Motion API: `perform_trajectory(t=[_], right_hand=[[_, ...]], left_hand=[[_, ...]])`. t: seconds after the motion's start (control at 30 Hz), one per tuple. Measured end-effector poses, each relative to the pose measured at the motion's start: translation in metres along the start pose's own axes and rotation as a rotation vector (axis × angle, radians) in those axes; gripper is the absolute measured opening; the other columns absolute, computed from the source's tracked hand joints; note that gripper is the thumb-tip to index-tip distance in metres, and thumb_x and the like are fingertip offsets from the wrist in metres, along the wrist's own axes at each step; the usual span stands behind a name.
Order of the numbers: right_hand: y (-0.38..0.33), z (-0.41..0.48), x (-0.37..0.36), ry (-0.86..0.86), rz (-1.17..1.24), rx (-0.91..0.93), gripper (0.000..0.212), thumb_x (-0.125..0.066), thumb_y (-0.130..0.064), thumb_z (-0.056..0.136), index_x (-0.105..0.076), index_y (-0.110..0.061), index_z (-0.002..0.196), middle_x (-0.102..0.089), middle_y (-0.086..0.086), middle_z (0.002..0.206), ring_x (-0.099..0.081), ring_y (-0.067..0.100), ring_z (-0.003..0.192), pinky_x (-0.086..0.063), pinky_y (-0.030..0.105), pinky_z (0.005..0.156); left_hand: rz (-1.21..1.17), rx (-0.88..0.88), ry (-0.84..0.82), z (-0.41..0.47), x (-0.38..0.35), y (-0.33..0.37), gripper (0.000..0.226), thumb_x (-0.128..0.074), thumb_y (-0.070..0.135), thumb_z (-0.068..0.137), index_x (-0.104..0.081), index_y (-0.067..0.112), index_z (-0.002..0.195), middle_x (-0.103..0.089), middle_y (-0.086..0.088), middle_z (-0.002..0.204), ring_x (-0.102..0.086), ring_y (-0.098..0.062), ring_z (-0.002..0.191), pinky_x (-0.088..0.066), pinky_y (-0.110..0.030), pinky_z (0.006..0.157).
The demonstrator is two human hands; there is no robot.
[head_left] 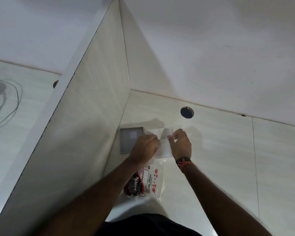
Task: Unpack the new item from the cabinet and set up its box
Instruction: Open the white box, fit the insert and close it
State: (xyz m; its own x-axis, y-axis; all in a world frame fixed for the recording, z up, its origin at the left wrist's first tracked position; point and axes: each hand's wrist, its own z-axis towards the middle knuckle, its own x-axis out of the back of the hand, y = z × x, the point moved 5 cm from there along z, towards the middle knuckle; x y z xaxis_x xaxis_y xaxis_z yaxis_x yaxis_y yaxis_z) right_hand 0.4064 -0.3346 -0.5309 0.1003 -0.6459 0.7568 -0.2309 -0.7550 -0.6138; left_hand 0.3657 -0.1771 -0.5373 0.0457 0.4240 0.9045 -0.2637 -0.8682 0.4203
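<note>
Clear wrapper (162,142) pinched at frame centre by left hand (146,147) and right hand (180,143), long axis running toward the frame's bottom edge, grey box (129,138) lying flat just left, printed bag (148,179) below.

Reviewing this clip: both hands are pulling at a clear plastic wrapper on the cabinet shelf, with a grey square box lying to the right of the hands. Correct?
Not quite. The grey square box lies to the left of the hands, against the side panel, as the head view shows. The rest holds: the left hand and right hand both grip the clear plastic wrapper on the cabinet shelf.
</note>
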Motion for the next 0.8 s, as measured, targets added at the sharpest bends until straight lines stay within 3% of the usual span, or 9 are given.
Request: perform_trajectory(t=[0.1, 0.2, 0.43, 0.53, 0.63, 0.7, 0.8], right_hand=[[-0.005, 0.003, -0.006, -0.084, -0.122, 0.098, 0.01, -0.057, -0.022, 0.094, -0.055, -0.013, 0.091, -0.061, 0.004, 0.097, -0.061, 0.031, 0.075, -0.052, 0.039, 0.067], [-0.008, 0.01, -0.011, -0.226, -0.248, 0.145, 0.014, -0.053, -0.023, 0.096, -0.059, -0.011, 0.097, -0.06, 0.009, 0.103, -0.062, 0.035, 0.084, -0.05, 0.038, 0.069], [-0.022, -0.006, -0.001, -0.461, -0.609, 0.694, 0.042, -0.069, -0.018, 0.088, -0.064, -0.012, 0.129, -0.058, 0.01, 0.136, -0.047, 0.03, 0.129, -0.049, 0.041, 0.099], [-0.016, -0.013, -0.006, -0.555, -0.72, 0.721, 0.054, -0.067, -0.012, 0.09, -0.051, -0.008, 0.141, -0.044, 0.013, 0.152, -0.041, 0.031, 0.14, -0.05, 0.043, 0.101], [-0.017, -0.011, -0.01, -0.538, -0.737, 0.679, 0.067, -0.066, -0.007, 0.09, -0.036, -0.007, 0.15, -0.033, 0.01, 0.158, -0.049, 0.03, 0.133, -0.057, 0.041, 0.09], [-0.02, -0.009, -0.014, -0.48, -0.779, 0.663, 0.071, -0.066, -0.007, 0.089, -0.032, -0.005, 0.151, -0.033, 0.013, 0.158, -0.057, 0.033, 0.122, -0.056, 0.041, 0.085], [-0.019, -0.008, -0.027, -0.431, -0.826, 0.635, 0.071, -0.063, -0.012, 0.091, -0.027, -0.005, 0.152, -0.032, 0.016, 0.157, -0.051, 0.032, 0.132, -0.05, 0.043, 0.094]], left_hand=[[0.058, 0.078, -0.196, -0.004, -0.008, -0.004, 0.049, -0.07, 0.039, 0.081, -0.064, 0.014, 0.122, -0.065, -0.002, 0.123, -0.062, -0.025, 0.109, -0.043, -0.043, 0.096], [0.153, 0.141, -0.306, -0.005, -0.01, -0.008, 0.066, -0.068, 0.049, 0.081, -0.054, 0.011, 0.133, -0.057, -0.005, 0.137, -0.057, -0.027, 0.121, -0.037, -0.046, 0.105], [0.174, 0.115, -0.431, 0.003, -0.001, -0.005, 0.067, -0.067, 0.037, 0.086, -0.043, 0.013, 0.143, -0.041, -0.006, 0.151, -0.05, -0.028, 0.13, -0.035, -0.046, 0.108], [0.208, 0.133, -0.478, 0.001, -0.001, -0.008, 0.069, -0.067, 0.035, 0.086, -0.039, 0.015, 0.146, -0.036, -0.005, 0.155, -0.043, -0.025, 0.136, -0.031, -0.05, 0.111], [0.325, 0.106, -0.476, 0.001, -0.007, -0.007, 0.068, -0.069, 0.032, 0.085, -0.042, 0.013, 0.144, -0.043, -0.008, 0.151, -0.046, -0.026, 0.134, -0.034, -0.054, 0.11], [0.436, 0.123, -0.445, 0.0, -0.012, -0.008, 0.07, -0.081, 0.031, 0.07, -0.055, 0.012, 0.132, -0.059, -0.009, 0.135, -0.06, -0.026, 0.119, -0.044, -0.054, 0.102], [0.474, 0.181, -0.432, 0.0, -0.022, -0.007, 0.087, -0.093, 0.03, 0.042, -0.064, 0.008, 0.121, -0.068, -0.01, 0.114, -0.067, -0.026, 0.101, -0.052, -0.051, 0.088]])
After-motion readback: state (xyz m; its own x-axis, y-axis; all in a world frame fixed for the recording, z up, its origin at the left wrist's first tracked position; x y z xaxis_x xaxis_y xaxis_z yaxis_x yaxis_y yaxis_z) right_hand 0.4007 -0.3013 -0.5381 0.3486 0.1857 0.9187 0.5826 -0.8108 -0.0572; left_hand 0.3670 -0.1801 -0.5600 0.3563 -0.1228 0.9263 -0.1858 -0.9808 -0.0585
